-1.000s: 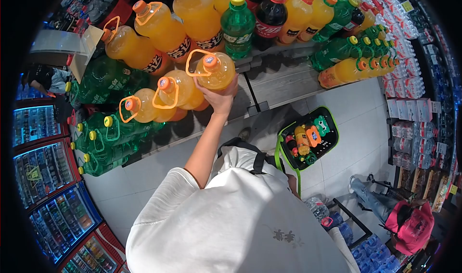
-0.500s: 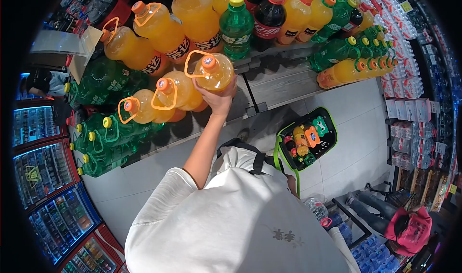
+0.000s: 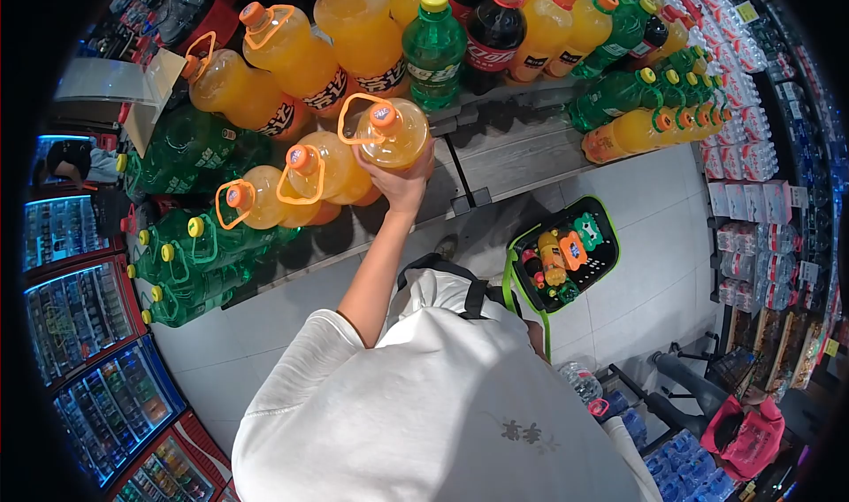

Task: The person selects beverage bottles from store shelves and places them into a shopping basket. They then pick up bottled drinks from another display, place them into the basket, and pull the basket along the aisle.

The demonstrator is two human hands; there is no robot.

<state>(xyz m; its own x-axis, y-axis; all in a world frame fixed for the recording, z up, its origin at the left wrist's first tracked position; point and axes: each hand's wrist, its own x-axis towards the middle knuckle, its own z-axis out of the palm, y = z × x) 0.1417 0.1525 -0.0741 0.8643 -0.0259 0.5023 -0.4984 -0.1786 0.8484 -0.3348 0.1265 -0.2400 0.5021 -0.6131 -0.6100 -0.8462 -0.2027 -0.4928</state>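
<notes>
My left hand (image 3: 402, 182) is wrapped around the lower side of a large bottle of orange soda (image 3: 395, 137) with an orange cap and carry loop. The bottle stands upright at the shelf's front edge. Beside it on the left are two similar orange soda bottles (image 3: 263, 194). Just behind it stands a green soda bottle (image 3: 434, 55) with a yellow cap. My right hand is hidden behind my white shirt (image 3: 416, 396). Close to that side, a black shopping basket (image 3: 604, 268) with a green rim and handle holds several drinks and small packages.
Dark cola bottles (image 3: 495, 42) and more orange and green bottles fill the shelf (image 3: 513, 153). Lit drink fridges (image 3: 80, 312) line the left. At the lower right, a person in pink (image 3: 747, 436) is near packs of bottled water (image 3: 685, 471).
The person in pink at the lower right has shifted slightly. My left hand and the orange soda bottle stay almost in the same place.
</notes>
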